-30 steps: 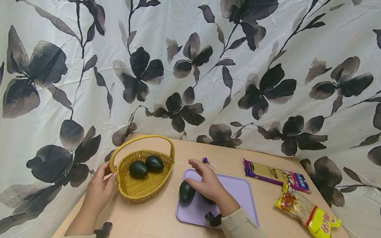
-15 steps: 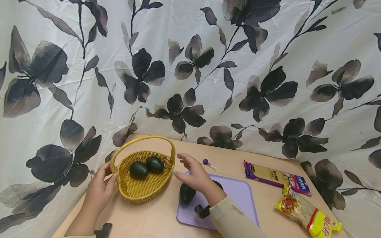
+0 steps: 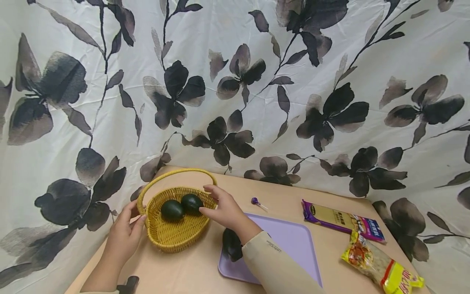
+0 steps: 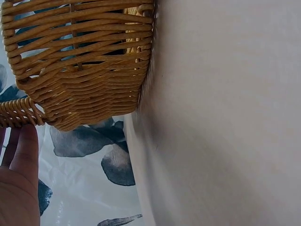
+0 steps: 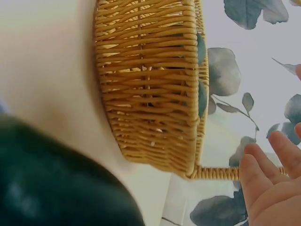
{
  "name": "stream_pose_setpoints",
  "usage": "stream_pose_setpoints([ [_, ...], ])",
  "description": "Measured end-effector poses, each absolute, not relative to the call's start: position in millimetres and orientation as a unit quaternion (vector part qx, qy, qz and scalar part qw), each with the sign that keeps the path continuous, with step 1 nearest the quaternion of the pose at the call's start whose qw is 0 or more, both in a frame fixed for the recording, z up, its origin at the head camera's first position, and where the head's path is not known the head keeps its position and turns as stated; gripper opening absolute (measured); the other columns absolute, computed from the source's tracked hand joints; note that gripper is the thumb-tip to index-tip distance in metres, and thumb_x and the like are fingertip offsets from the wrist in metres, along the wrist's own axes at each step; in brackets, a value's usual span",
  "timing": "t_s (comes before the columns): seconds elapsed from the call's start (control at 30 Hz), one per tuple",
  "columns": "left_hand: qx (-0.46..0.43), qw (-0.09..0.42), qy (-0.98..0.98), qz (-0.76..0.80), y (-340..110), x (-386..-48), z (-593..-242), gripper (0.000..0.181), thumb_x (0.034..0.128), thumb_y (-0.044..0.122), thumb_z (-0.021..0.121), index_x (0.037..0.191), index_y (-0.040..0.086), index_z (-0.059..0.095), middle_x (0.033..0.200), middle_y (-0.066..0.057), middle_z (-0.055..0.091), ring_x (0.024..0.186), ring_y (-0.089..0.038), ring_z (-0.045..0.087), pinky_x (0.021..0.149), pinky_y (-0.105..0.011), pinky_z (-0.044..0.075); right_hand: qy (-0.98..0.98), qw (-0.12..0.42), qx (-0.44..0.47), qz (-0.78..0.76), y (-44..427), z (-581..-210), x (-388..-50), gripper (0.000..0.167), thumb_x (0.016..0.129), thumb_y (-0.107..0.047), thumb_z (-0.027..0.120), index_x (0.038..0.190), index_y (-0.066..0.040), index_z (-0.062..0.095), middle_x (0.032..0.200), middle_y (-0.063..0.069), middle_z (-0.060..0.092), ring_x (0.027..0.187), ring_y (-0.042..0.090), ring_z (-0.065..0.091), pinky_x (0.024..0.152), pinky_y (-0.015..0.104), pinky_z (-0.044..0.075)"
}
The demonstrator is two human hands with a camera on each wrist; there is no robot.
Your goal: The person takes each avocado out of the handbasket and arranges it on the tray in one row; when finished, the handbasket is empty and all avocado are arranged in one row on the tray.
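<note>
A yellow wicker basket (image 3: 174, 241) holds two dark green avocados (image 3: 171, 210). My left hand (image 3: 123, 234) grips the base of its arched handle on the left side; in the left wrist view that hand (image 4: 19, 181) has its fingertips against the handle. At the basket's right side is my right hand (image 3: 227, 210), thumb and fingers apart around the other handle end; whether they touch it I cannot tell. The right wrist view shows this hand (image 5: 273, 188) with extended fingers. Another avocado (image 3: 230, 243) lies on the purple tray (image 3: 293, 245), partly covered by the right wrist.
Behind the tray lies a purple lollipop (image 3: 255, 201). To the right are a purple and gold packet (image 3: 330, 217) and a yellow and clear bag (image 3: 372, 255). A floral cloth (image 3: 235, 102) hangs behind the table.
My right hand has moved left from above the tray to the basket's right handle end. The left hand stays at the handle, and the basket has hardly moved.
</note>
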State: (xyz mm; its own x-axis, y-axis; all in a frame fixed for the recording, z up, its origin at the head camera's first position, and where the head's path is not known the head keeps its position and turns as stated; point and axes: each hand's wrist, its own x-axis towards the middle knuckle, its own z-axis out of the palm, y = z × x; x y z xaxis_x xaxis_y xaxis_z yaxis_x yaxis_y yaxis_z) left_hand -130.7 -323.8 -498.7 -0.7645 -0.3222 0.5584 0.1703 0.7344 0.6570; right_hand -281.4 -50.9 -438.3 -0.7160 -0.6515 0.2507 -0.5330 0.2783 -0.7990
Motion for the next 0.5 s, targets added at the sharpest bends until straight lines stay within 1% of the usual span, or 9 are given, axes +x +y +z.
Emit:
stream_pose_setpoints([
  [0.03, 0.043, 0.341, -0.866, -0.363, -324.0, -130.8, -499.0, 0.051, 0.1039, 0.011, 0.060, 0.151, 0.006, 0.042, 0.131, -0.017, 0.060, 0.121, 0.012, 0.047, 0.094, 0.006, 0.040, 0.800, 0.067, -0.369, -0.469, -53.8, -438.3, -282.1, 0.067, 0.089, -0.024, 0.080, 0.149, -0.020, 0.050, 0.149, 0.004, 0.056, 0.135, 0.025, 0.056, 0.118, 0.041, 0.047],
  [0.1, 0.041, 0.341, -0.865, -0.365, -324.1, -131.0, -499.4, 0.051, 0.1037, 0.011, 0.061, 0.151, 0.005, 0.042, 0.131, -0.017, 0.061, 0.120, 0.017, 0.043, 0.094, 0.006, 0.040, 0.803, 0.077, -0.366, -0.463, -59.0, -439.0, -283.6, 0.067, 0.089, -0.024, 0.081, 0.149, -0.021, 0.050, 0.151, 0.004, 0.055, 0.136, 0.027, 0.056, 0.117, 0.042, 0.048],
  [0.13, 0.040, 0.342, -0.865, -0.365, -324.1, -131.1, -499.5, 0.051, 0.1035, 0.010, 0.061, 0.151, 0.005, 0.042, 0.131, -0.017, 0.061, 0.119, 0.018, 0.043, 0.094, 0.006, 0.040, 0.804, 0.083, -0.365, -0.462, -61.4, -439.6, -284.3, 0.067, 0.089, -0.024, 0.081, 0.149, -0.022, 0.050, 0.151, 0.004, 0.055, 0.136, 0.029, 0.055, 0.117, 0.043, 0.048],
  [0.2, 0.041, 0.342, -0.866, -0.363, -324.1, -131.3, -499.7, 0.052, 0.1034, 0.010, 0.061, 0.152, 0.006, 0.041, 0.131, -0.017, 0.061, 0.121, 0.015, 0.045, 0.095, 0.005, 0.041, 0.806, 0.094, -0.361, -0.460, -66.4, -440.9, -285.7, 0.067, 0.089, -0.024, 0.081, 0.149, -0.022, 0.049, 0.153, 0.005, 0.054, 0.137, 0.032, 0.054, 0.117, 0.046, 0.048],
  [0.27, 0.043, 0.342, -0.866, -0.361, -324.1, -131.4, -499.8, 0.053, 0.1030, 0.010, 0.062, 0.152, 0.006, 0.041, 0.132, -0.017, 0.061, 0.123, 0.005, 0.050, 0.095, 0.005, 0.040, 0.810, 0.101, -0.358, -0.453, -71.5, -442.7, -286.8, 0.068, 0.090, -0.025, 0.080, 0.150, -0.021, 0.049, 0.153, 0.006, 0.054, 0.138, 0.034, 0.053, 0.117, 0.048, 0.048],
  [0.37, 0.046, 0.341, -0.867, -0.359, -324.4, -131.3, -499.6, 0.054, 0.1028, 0.009, 0.062, 0.152, 0.005, 0.041, 0.132, -0.018, 0.060, 0.124, -0.015, 0.056, 0.095, 0.006, 0.039, 0.822, 0.097, -0.356, -0.433, -79.6, -446.0, -288.6, 0.069, 0.089, -0.027, 0.081, 0.150, -0.018, 0.049, 0.150, 0.007, 0.056, 0.136, 0.033, 0.056, 0.115, 0.046, 0.051],
  [0.43, 0.046, 0.340, -0.868, -0.359, -324.5, -131.4, -499.4, 0.054, 0.1029, 0.009, 0.062, 0.152, 0.005, 0.040, 0.132, -0.018, 0.060, 0.123, -0.028, 0.057, 0.094, 0.007, 0.038, 0.829, 0.090, -0.353, -0.424, -84.9, -448.0, -289.7, 0.069, 0.089, -0.028, 0.081, 0.150, -0.016, 0.050, 0.148, 0.007, 0.058, 0.134, 0.032, 0.057, 0.113, 0.043, 0.052],
  [0.5, 0.045, 0.340, -0.868, -0.359, -324.8, -131.5, -499.5, 0.054, 0.1031, 0.009, 0.061, 0.152, 0.004, 0.040, 0.132, -0.019, 0.060, 0.121, -0.035, 0.057, 0.094, 0.007, 0.038, 0.832, 0.082, -0.353, -0.420, -89.9, -449.1, -290.8, 0.069, 0.089, -0.027, 0.081, 0.150, -0.014, 0.050, 0.147, 0.008, 0.059, 0.133, 0.031, 0.058, 0.112, 0.042, 0.053],
])
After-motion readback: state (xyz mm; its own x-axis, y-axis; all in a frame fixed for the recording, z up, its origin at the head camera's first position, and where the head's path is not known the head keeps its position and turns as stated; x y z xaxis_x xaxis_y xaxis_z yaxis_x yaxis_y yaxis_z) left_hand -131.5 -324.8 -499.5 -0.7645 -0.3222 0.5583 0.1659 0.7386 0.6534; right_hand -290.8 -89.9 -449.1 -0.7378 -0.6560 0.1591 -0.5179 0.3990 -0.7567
